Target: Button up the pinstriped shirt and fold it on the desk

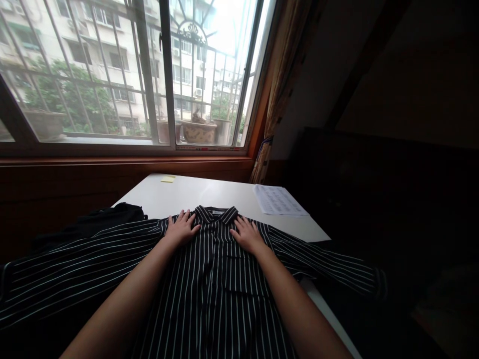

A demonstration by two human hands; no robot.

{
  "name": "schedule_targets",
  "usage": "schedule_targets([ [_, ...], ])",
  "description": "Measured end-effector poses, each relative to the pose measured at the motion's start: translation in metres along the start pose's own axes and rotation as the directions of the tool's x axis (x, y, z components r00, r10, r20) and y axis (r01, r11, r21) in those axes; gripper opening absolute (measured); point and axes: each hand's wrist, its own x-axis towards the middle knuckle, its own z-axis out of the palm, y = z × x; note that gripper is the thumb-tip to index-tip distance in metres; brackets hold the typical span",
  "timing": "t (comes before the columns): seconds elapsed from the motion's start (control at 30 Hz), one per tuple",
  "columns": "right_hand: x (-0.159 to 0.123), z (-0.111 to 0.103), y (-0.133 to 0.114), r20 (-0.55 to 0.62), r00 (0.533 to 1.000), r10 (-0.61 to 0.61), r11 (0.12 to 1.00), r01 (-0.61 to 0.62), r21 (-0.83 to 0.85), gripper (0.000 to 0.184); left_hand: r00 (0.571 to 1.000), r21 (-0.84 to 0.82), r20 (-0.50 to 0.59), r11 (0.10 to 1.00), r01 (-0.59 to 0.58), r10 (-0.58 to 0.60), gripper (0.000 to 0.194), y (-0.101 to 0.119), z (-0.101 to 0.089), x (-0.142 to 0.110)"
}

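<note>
A black shirt with thin white stripes (213,289) lies spread face up on a white table (209,194), collar (217,214) toward the window. My left hand (182,228) rests flat on the shirt's shoulder just left of the collar, fingers spread. My right hand (247,233) lies flat just right of the collar, fingers stretched out. Both sleeves extend sideways past the table's edges. Neither hand holds anything.
A printed sheet of paper (279,200) lies at the table's far right. A yellow sticky note (168,179) sits near the far edge. A dark garment (108,217) is heaped at the left. A barred window (130,75) and curtain (279,94) stand behind.
</note>
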Motion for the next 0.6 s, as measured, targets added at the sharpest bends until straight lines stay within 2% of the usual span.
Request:
schedule_targets([
  [0.13, -0.017, -0.006, 0.015, -0.069, 0.998, 0.009, 1.0, -0.009, -0.002, 0.061, 0.99, 0.009, -0.112, 0.997, -0.08, 0.08, 0.044, 0.001, -0.014, -0.014],
  [0.23, -0.024, -0.01, 0.018, -0.122, 0.992, 0.018, 1.0, -0.018, -0.002, 0.054, 0.986, 0.016, -0.129, 0.994, -0.109, 0.11, 0.036, 0.005, -0.016, -0.022],
  [0.37, -0.022, -0.01, 0.01, -0.132, 0.991, 0.022, 1.0, -0.022, 0.001, 0.05, 0.989, 0.028, -0.114, 0.996, -0.091, 0.093, 0.044, 0.005, -0.009, -0.021],
  [0.6, 0.0, 0.0, 0.006, -0.068, 0.995, 0.076, 0.997, -0.076, 0.007, 0.062, 0.996, 0.042, -0.04, 0.996, -0.077, 0.079, 0.056, -0.018, 0.003, 0.001],
])
